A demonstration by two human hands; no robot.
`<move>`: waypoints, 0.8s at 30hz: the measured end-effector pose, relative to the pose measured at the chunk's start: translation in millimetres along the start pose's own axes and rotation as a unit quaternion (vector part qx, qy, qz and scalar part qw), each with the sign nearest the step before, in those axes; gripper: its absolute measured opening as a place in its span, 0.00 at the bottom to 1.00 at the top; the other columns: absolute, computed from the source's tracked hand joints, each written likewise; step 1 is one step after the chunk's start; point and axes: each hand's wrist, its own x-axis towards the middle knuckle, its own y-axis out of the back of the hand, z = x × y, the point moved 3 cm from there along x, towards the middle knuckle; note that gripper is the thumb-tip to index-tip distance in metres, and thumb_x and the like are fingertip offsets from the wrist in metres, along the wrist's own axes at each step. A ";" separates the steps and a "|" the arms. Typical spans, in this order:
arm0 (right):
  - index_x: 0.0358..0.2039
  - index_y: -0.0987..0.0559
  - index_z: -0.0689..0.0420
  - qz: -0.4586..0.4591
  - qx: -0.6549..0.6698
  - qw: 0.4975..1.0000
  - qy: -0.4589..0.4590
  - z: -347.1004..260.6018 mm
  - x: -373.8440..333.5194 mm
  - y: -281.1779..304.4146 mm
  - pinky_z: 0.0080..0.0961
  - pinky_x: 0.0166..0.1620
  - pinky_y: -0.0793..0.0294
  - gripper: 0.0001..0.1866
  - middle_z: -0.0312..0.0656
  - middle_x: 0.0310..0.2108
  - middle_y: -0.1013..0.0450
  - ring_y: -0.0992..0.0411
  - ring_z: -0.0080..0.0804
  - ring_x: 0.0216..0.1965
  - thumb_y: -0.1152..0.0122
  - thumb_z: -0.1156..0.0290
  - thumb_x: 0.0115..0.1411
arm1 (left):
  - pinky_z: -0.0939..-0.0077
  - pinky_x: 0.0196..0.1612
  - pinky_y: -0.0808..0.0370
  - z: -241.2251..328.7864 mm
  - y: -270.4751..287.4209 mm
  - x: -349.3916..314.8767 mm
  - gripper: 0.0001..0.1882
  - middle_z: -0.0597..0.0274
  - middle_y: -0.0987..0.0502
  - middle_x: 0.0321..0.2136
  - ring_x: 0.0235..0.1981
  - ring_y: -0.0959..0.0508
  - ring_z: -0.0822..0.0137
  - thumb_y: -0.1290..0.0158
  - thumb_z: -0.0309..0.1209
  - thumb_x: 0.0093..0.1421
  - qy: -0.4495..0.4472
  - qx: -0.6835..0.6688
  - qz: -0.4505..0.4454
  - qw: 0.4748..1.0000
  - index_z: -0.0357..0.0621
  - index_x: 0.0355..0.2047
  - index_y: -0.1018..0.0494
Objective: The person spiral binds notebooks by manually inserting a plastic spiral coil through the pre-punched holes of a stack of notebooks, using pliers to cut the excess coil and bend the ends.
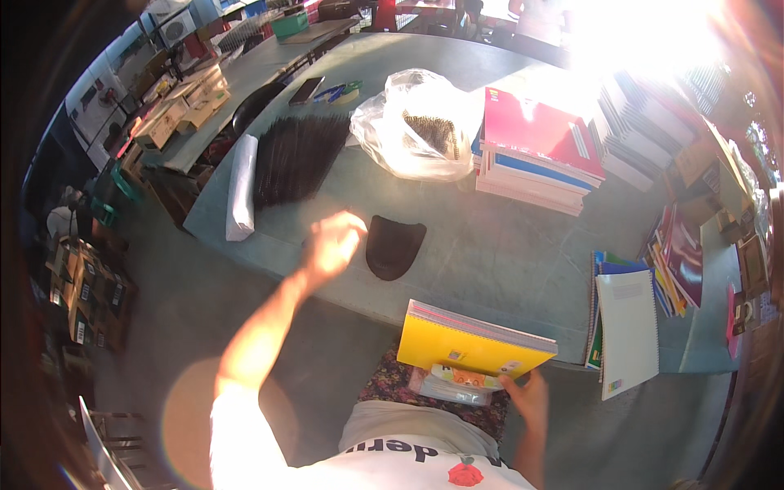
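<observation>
My right hand (529, 397) grips the lower right edge of a thick yellow-covered notebook (474, 343), its page block facing up and away from me. The notebook is tilted at the table's near edge, above my lap. Over the table my left hand (333, 243) is raised with its fingers curled in. Strong light washes out its fingertips, so anything pinched in them cannot be made out. Just right of that hand lies a flat dark pad (394, 247) with a rounded near end. Below the notebook, a clear plastic packet (453, 390) rests against my lap.
Fine black strips (298, 159) lie beside a white roll (242, 188). Farther back are a clear plastic bag (416, 122) holding brass-coloured pieces, a phone (307, 91) and a red-topped stack of books (539, 139). Spiral notebooks (629, 327) overhang the table's right edge.
</observation>
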 end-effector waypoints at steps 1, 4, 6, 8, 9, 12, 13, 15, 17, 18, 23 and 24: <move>0.51 0.31 0.61 -0.049 -0.144 0.988 -0.038 -31.0 -2.1 19.9 0.35 0.49 0.31 0.30 0.47 0.47 0.30 0.29 0.42 0.45 0.33 0.65 0.49 | 0.76 0.28 0.28 -25.7 10.3 14.5 0.08 0.57 0.23 0.24 0.25 0.24 0.69 0.54 0.20 0.53 0.068 0.047 0.010 0.997 0.40 0.31 0.26; 0.47 0.27 0.61 0.110 -0.259 0.952 0.119 -100.4 -8.1 46.7 0.36 0.50 0.33 0.25 0.51 0.43 0.27 0.29 0.46 0.45 0.33 0.67 0.48 | 0.66 0.36 0.24 -141.9 19.0 44.6 0.09 0.47 0.24 0.34 0.34 0.22 0.54 0.49 0.24 0.53 -0.007 0.294 0.087 0.952 0.38 0.37 0.28; 0.47 0.27 0.58 0.112 -0.294 0.891 0.326 -159.7 -14.4 9.5 0.38 0.51 0.34 0.23 0.48 0.44 0.28 0.31 0.47 0.47 0.35 0.67 0.50 | 0.62 0.39 0.24 -164.8 9.9 55.8 0.14 0.42 0.26 0.38 0.37 0.23 0.48 0.47 0.28 0.54 0.089 0.382 0.100 0.914 0.35 0.39 0.31; 0.55 0.34 0.56 -0.043 -0.276 0.853 0.442 -192.8 -6.8 -56.0 0.46 0.55 0.40 0.28 0.46 0.54 0.35 0.38 0.44 0.55 0.40 0.63 0.55 | 0.59 0.38 0.23 -197.2 17.6 51.4 0.14 0.40 0.26 0.38 0.38 0.23 0.46 0.48 0.32 0.58 0.209 0.420 0.093 0.878 0.34 0.38 0.31; 0.56 0.36 0.56 -0.069 -0.310 0.824 0.469 -196.6 -1.8 -85.8 0.45 0.56 0.41 0.28 0.47 0.56 0.38 0.39 0.43 0.56 0.42 0.62 0.56 | 0.59 0.38 0.23 -190.1 4.8 60.4 0.14 0.40 0.26 0.38 0.38 0.23 0.46 0.48 0.32 0.58 0.202 0.412 0.087 0.884 0.34 0.38 0.31; 0.58 0.38 0.57 -0.088 -0.416 0.807 0.409 -164.8 18.9 -124.8 0.44 0.54 0.40 0.30 0.47 0.56 0.39 0.39 0.42 0.54 0.44 0.61 0.57 | 0.57 0.37 0.23 -162.5 -4.9 70.7 0.15 0.40 0.24 0.37 0.38 0.22 0.47 0.49 0.34 0.59 0.326 0.336 0.042 0.883 0.35 0.40 0.34; 0.57 0.38 0.58 -0.115 -0.395 0.818 0.403 -168.1 17.1 -124.5 0.44 0.53 0.39 0.30 0.47 0.53 0.38 0.38 0.43 0.52 0.44 0.61 0.57 | 0.57 0.37 0.23 -158.3 -1.3 64.7 0.15 0.39 0.24 0.36 0.38 0.22 0.48 0.51 0.34 0.60 0.313 0.341 0.054 0.885 0.36 0.42 0.35; 0.57 0.39 0.58 -0.150 -0.371 0.824 0.401 -171.8 15.4 -127.7 0.43 0.51 0.38 0.30 0.46 0.51 0.38 0.37 0.43 0.50 0.43 0.62 0.57 | 0.57 0.37 0.23 -163.4 9.0 56.2 0.15 0.39 0.24 0.36 0.38 0.21 0.48 0.53 0.35 0.62 0.308 0.351 0.069 0.882 0.36 0.43 0.37; 0.54 0.34 0.55 -0.185 -0.342 0.821 0.418 -173.7 13.5 -131.1 0.39 0.46 0.35 0.25 0.43 0.43 0.34 0.34 0.41 0.45 0.43 0.66 0.55 | 0.53 0.34 0.25 -185.4 20.7 54.2 0.16 0.38 0.24 0.29 0.36 0.22 0.44 0.54 0.33 0.60 0.264 0.396 0.009 0.879 0.42 0.46 0.39; 0.54 0.34 0.55 -0.190 -0.343 0.819 0.418 -172.2 13.1 -129.5 0.39 0.46 0.35 0.25 0.43 0.43 0.34 0.34 0.41 0.45 0.43 0.66 0.55 | 0.56 0.36 0.25 -183.6 14.6 61.6 0.13 0.42 0.24 0.30 0.34 0.21 0.47 0.55 0.29 0.59 0.242 0.468 -0.009 0.850 0.41 0.45 0.37; 0.48 0.26 0.43 -0.202 -0.200 0.843 0.457 -156.8 19.5 -112.3 0.32 0.31 0.28 0.24 0.38 0.33 0.30 0.29 0.41 0.29 0.41 0.75 0.49 | 0.64 0.44 0.24 -149.4 -6.5 79.7 0.13 0.46 0.31 0.42 0.46 0.28 0.52 0.53 0.27 0.56 0.195 0.552 -0.060 0.808 0.40 0.43 0.33; 0.48 0.26 0.43 -0.199 -0.199 0.842 0.459 -154.7 17.9 -110.6 0.32 0.31 0.28 0.24 0.38 0.33 0.30 0.29 0.41 0.29 0.41 0.75 0.49 | 0.68 0.45 0.24 -151.5 -1.8 79.2 0.14 0.47 0.32 0.43 0.47 0.30 0.54 0.54 0.29 0.58 0.177 0.546 -0.061 0.817 0.39 0.45 0.34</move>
